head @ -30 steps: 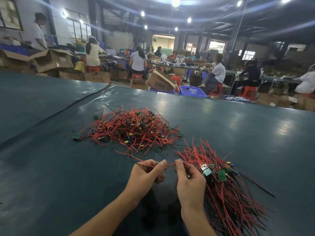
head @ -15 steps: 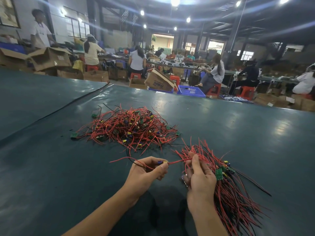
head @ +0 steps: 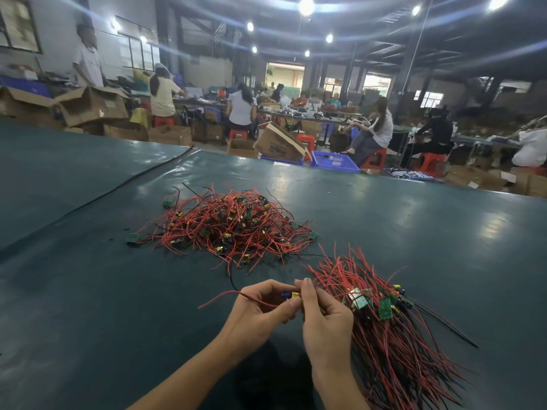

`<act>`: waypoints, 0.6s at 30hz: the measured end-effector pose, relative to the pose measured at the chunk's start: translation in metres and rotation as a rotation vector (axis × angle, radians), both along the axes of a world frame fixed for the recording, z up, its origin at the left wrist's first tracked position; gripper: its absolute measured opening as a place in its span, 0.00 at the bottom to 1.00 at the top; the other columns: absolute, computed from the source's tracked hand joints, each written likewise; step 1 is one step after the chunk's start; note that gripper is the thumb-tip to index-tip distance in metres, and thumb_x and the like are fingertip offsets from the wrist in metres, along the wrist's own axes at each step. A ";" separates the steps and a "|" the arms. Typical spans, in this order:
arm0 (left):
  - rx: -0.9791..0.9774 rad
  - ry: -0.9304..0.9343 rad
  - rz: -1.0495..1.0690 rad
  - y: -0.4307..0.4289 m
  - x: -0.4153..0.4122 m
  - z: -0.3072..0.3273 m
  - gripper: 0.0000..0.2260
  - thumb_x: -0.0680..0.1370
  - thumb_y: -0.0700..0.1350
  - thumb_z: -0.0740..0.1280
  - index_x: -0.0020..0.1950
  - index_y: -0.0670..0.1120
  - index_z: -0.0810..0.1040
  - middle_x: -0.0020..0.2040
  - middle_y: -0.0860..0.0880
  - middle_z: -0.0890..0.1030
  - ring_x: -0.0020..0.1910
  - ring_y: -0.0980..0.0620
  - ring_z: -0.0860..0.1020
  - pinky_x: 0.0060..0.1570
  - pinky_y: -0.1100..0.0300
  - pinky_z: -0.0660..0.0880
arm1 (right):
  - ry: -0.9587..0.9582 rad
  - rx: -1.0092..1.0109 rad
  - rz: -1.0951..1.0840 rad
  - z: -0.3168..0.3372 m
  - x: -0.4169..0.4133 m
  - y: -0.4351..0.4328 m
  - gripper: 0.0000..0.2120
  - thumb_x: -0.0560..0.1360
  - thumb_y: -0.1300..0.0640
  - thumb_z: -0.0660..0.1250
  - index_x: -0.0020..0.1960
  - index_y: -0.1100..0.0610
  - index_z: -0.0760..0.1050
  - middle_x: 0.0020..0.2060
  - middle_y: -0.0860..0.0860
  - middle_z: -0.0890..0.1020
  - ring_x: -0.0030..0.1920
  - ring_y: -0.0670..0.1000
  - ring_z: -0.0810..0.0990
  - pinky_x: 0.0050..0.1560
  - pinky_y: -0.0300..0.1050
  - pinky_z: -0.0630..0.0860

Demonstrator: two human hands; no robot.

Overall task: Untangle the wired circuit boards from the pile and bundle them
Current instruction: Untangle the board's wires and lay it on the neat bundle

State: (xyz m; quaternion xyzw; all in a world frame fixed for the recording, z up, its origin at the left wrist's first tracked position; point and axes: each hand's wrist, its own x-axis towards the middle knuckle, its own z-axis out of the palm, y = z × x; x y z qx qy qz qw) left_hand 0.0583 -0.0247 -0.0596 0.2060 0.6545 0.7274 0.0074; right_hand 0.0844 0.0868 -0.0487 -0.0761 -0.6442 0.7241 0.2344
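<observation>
Both left hand (head: 257, 309) and right hand (head: 322, 324) pinch one light board (head: 291, 295); its limp wire (head: 225, 297) likely snags, so hold the board.

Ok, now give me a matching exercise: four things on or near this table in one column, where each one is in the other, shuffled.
1 tangled pile
2 sorted bundle
3 single board
4 blue basket

A behind the table and its far edge
B pinched by the left hand
C just right of the right hand
D mid-table, beyond both hands

Pairs: 1-D, 2-C, 3-B, 4-A
</observation>
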 end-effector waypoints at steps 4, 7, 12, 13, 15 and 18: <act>-0.007 -0.029 0.001 0.000 -0.002 0.001 0.04 0.75 0.39 0.71 0.49 0.42 0.82 0.36 0.48 0.83 0.36 0.53 0.80 0.40 0.63 0.76 | -0.091 -0.173 -0.083 0.002 -0.005 0.013 0.15 0.80 0.55 0.66 0.37 0.51 0.86 0.23 0.43 0.70 0.21 0.42 0.64 0.22 0.35 0.62; 0.001 -0.034 -0.011 -0.001 -0.001 0.006 0.05 0.74 0.40 0.71 0.48 0.41 0.82 0.35 0.49 0.82 0.35 0.53 0.79 0.40 0.63 0.76 | -0.063 -0.289 -0.115 0.006 -0.008 0.024 0.16 0.80 0.56 0.65 0.37 0.51 0.86 0.24 0.44 0.70 0.22 0.42 0.63 0.21 0.36 0.60; 0.018 -0.014 -0.025 -0.008 -0.002 0.018 0.09 0.70 0.44 0.71 0.47 0.41 0.82 0.35 0.50 0.82 0.35 0.54 0.80 0.39 0.64 0.76 | 0.040 -0.386 -0.121 0.014 -0.008 0.037 0.16 0.81 0.57 0.64 0.39 0.55 0.86 0.25 0.46 0.75 0.21 0.40 0.64 0.20 0.33 0.63; 0.026 -0.017 -0.025 -0.009 -0.003 0.019 0.08 0.71 0.43 0.71 0.48 0.40 0.82 0.34 0.50 0.82 0.35 0.54 0.80 0.39 0.64 0.76 | 0.058 -0.395 -0.115 0.014 -0.008 0.038 0.15 0.80 0.58 0.64 0.40 0.56 0.85 0.26 0.47 0.75 0.21 0.40 0.65 0.20 0.33 0.64; 0.064 -0.035 -0.006 -0.009 -0.003 0.019 0.06 0.72 0.40 0.70 0.47 0.40 0.82 0.34 0.48 0.82 0.34 0.54 0.79 0.39 0.64 0.76 | 0.084 -0.404 -0.086 0.015 -0.007 0.037 0.13 0.81 0.58 0.63 0.44 0.57 0.84 0.27 0.47 0.75 0.21 0.41 0.63 0.20 0.33 0.64; 0.189 -0.138 0.008 -0.009 -0.004 0.018 0.07 0.69 0.42 0.71 0.45 0.42 0.84 0.34 0.46 0.80 0.33 0.53 0.77 0.37 0.64 0.76 | 0.122 -0.437 -0.020 0.017 -0.005 0.034 0.15 0.82 0.58 0.61 0.44 0.58 0.84 0.28 0.49 0.74 0.21 0.42 0.61 0.20 0.34 0.61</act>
